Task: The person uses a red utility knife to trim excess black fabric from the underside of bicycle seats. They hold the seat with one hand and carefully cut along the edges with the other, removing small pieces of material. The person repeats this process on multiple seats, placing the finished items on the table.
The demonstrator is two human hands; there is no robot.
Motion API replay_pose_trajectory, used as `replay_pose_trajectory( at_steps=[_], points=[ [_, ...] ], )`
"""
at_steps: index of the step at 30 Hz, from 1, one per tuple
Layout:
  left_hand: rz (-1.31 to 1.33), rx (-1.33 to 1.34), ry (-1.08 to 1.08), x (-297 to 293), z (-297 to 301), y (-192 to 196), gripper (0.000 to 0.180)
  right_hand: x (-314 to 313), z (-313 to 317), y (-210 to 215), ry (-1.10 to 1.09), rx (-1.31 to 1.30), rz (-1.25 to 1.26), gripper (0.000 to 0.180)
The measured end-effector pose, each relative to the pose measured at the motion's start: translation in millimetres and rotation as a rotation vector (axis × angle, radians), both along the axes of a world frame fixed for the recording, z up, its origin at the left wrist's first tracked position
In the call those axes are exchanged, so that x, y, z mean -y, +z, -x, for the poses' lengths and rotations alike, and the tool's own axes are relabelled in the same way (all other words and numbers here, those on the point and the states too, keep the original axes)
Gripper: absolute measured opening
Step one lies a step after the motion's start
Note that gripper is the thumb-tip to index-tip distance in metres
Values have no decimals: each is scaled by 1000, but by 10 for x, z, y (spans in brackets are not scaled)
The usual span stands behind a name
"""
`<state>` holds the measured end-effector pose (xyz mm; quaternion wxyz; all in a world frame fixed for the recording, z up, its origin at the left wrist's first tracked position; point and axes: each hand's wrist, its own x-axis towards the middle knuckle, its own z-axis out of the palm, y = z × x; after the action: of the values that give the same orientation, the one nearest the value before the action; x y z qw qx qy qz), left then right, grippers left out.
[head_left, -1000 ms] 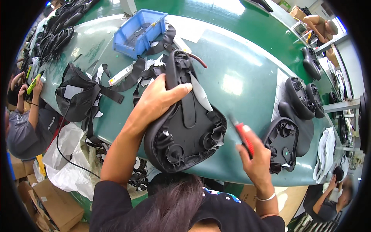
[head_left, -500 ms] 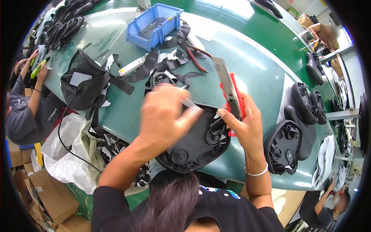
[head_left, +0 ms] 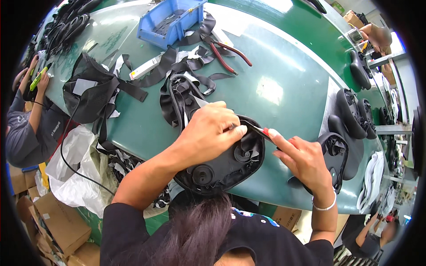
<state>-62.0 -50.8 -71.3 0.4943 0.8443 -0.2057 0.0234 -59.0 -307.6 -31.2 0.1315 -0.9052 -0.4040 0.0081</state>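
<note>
A black padded seat (head_left: pixel 222 170) lies underside up at the table's near edge, its cover folded inward around the rim. Over its far side, my left hand (head_left: pixel 211 133) is closed, thumb and fingers pinching the black cover edge. My right hand (head_left: pixel 306 162) grips a red-handled utility knife (head_left: pixel 266 131). Its blade lies along the seat's far right rim, close to my left fingertips; whether it cuts in, I cannot tell. Just beyond my left hand sits another black part with a raised rim (head_left: pixel 177 95).
Red-handled pliers (head_left: pixel 224 56), black fabric scraps (head_left: pixel 155 73) and a blue bin (head_left: pixel 172 26) lie beyond. A black mesh bag (head_left: pixel 91 93) with a cable stands left. More black seats (head_left: pixel 350 113) are at right. A co-worker (head_left: pixel 31 128) holds a yellow-green tool at far left.
The knife has swung down from upright to lie against the seat's rim, my right hand moving right and lower. My left hand has settled on the cover edge.
</note>
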Motion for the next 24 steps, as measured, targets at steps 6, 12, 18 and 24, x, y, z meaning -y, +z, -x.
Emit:
replay_pose_trajectory(
  at_steps=[6,12,18,24],
  points=[
    [1443,-46,295,-250,-101,74,29,-14,851,-193,-312,-39,-107,59],
    [-9,371,340,19,-3,163,33,-64,726,-290,-393,-48,-261,51],
    [193,-201,141,62,-340,193,30,-180,484,-222,-330,84,-18,50],
    [1495,-227,-65,53,-299,84,36,-458,725,-263,-535,-40,-21,57]
  ],
)
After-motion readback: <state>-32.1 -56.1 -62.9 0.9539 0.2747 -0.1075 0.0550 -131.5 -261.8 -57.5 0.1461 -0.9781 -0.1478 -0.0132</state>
